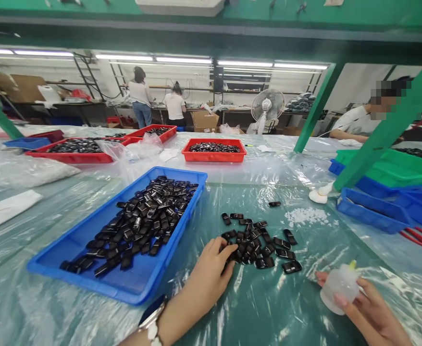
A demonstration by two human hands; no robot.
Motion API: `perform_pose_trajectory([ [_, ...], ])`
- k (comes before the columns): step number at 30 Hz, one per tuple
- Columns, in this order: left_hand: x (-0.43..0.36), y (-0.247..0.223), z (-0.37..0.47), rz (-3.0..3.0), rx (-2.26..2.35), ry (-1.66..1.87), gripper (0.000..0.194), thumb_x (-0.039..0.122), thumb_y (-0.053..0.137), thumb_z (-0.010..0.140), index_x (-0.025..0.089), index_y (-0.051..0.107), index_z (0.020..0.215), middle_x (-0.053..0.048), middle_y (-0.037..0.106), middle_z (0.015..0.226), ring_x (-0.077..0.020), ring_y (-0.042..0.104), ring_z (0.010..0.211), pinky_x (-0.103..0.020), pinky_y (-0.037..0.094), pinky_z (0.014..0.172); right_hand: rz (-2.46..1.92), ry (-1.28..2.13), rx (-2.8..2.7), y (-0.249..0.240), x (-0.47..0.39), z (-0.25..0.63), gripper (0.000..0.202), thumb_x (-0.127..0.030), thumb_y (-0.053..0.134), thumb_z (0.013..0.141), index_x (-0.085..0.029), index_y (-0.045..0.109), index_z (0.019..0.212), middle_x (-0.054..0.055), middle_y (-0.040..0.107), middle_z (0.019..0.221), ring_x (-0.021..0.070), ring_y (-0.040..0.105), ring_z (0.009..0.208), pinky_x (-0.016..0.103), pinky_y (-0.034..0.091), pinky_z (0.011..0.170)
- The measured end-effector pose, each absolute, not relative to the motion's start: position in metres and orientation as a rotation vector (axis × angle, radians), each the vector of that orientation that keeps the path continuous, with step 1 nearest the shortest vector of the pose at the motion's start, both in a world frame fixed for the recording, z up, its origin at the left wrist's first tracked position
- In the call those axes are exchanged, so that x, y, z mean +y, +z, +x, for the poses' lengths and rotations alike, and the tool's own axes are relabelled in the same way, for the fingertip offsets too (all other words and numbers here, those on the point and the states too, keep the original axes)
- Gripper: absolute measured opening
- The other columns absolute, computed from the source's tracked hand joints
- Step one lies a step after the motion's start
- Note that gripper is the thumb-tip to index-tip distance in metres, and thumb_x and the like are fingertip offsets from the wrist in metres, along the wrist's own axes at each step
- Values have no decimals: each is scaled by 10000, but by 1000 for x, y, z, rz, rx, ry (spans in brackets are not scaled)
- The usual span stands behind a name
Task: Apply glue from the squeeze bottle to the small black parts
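Note:
My left hand (214,269) reaches to the left edge of a loose pile of glossy black pieces (250,245), its fingers curled at them; whether a piece is pinched is hidden. In my right hand (369,307), at the lower right, is a translucent white bottle (337,288) with a yellow-green tip, held tilted. Beyond the pile lies a scatter of small whitish bits (306,216). Left of my left hand, a long blue tray (124,288) holds many similar black pieces.
Red trays (214,156) of dark pieces stand farther back. At right are a green tray (394,168), blue bins (377,211), red-handled pliers (420,238) and a slanted green post (387,125). A person (355,120) sits beyond; two others stand far back.

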State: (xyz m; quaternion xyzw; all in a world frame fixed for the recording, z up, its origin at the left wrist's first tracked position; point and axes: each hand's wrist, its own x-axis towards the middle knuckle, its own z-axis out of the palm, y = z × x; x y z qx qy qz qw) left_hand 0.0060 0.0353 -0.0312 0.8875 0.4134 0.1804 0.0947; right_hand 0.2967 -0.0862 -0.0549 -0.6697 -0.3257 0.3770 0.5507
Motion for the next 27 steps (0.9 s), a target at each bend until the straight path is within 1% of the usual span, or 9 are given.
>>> perform_pose_trajectory([
  [5,27,-24,4,2637,898,497,494,131,598,943,190,459,1413,-110,577,1168,-251,618,1002,-384,576,806,-1544,757,-840,-50,-87,285,393,-564,692,815,-311,617,1107,60,756,1137,270,702,1069,258,605,750],
  [7,26,-21,6,2675,803,468,330,147,571,969,158,547,1299,-102,593,1062,-256,599,911,-396,553,735,-1528,809,-890,-58,-87,297,409,-552,723,795,-293,609,1090,79,759,1138,276,706,1067,267,603,775],
  [9,24,-19,9,2698,793,476,159,242,522,1006,149,637,1064,-91,580,953,-260,562,844,-400,517,681,-1532,855,-907,-63,-87,306,441,-548,743,780,-287,600,1104,91,754,1154,280,704,1076,271,601,788],
  [11,22,-16,11,2626,802,546,297,335,442,1035,159,629,886,-96,568,948,-263,542,863,-402,494,700,-1529,834,-877,-62,-87,304,456,-552,742,779,-285,595,1118,92,757,1146,273,708,1062,263,597,780],
  [14,18,-11,12,2445,775,607,345,360,382,1061,178,603,870,-65,615,937,-214,578,858,-352,492,746,-1488,756,-804,-52,-86,285,433,-535,736,791,-279,604,1114,77,764,1093,256,711,1018,256,583,766],
  [18,11,-8,14,2357,805,551,332,380,423,1055,191,586,836,8,610,723,-152,584,647,-247,458,568,-1420,675,-710,-41,-89,276,380,-497,751,792,-275,637,1079,39,760,970,209,688,886,243,542,752],
  [22,7,-12,19,2331,853,561,442,378,400,1047,198,465,649,44,429,564,-132,477,524,-260,438,557,-1240,678,-803,-43,-104,287,420,-646,619,822,-249,662,952,2,574,624,156,471,538,271,444,528],
  [25,7,-16,21,2324,883,583,525,325,402,1020,210,260,528,79,172,477,-103,278,417,-275,414,559,-1278,749,-786,-47,-118,280,450,-670,559,840,-244,655,950,3,495,577,162,423,517,287,397,489],
  [27,8,-18,21,2322,916,607,555,353,417,1011,215,193,522,83,125,468,-101,234,409,-283,396,549,-1331,760,-707,-50,-124,265,415,-648,580,841,-262,646,978,4,507,576,173,452,521,292,402,491],
])
